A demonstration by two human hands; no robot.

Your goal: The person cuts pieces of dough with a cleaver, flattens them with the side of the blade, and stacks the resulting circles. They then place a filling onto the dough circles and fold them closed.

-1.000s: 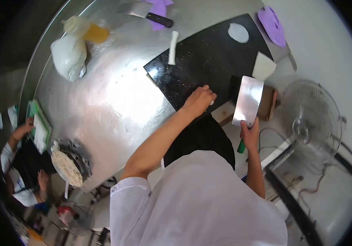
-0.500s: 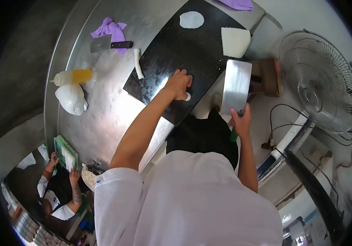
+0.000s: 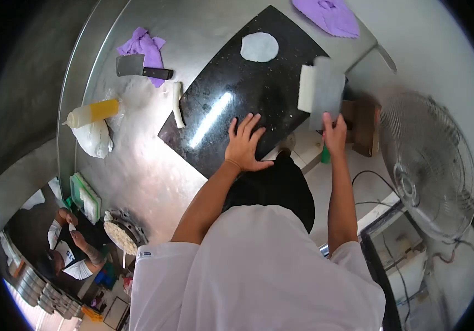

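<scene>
My left hand [image 3: 242, 144] lies with fingers spread on the near part of a black slab [image 3: 248, 88], its thumb at the front edge; what may be under the palm is hidden. My right hand [image 3: 334, 134] grips the green handle of a broad-bladed cleaver [image 3: 327, 91]. The blade is slightly blurred and covers part of a white folded cloth [image 3: 306, 91] at the slab's right edge. Farther back on the slab lies a thin round dough sheet [image 3: 259, 47]. A white dough strip [image 3: 178, 105] rests along the slab's left edge.
A second cleaver [image 3: 131, 65] lies on a purple cloth [image 3: 147, 44] at left, near an oil bottle [image 3: 96, 112] and a white bag [image 3: 93, 138]. Another purple cloth [image 3: 330, 16] sits at the back. A fan [image 3: 422, 165] stands at right; a co-worker [image 3: 74, 248] is at lower left.
My left hand has opened flat, and the small white piece by it no longer shows. The cleaver has moved up and right, over the white cloth. The camera view has shifted.
</scene>
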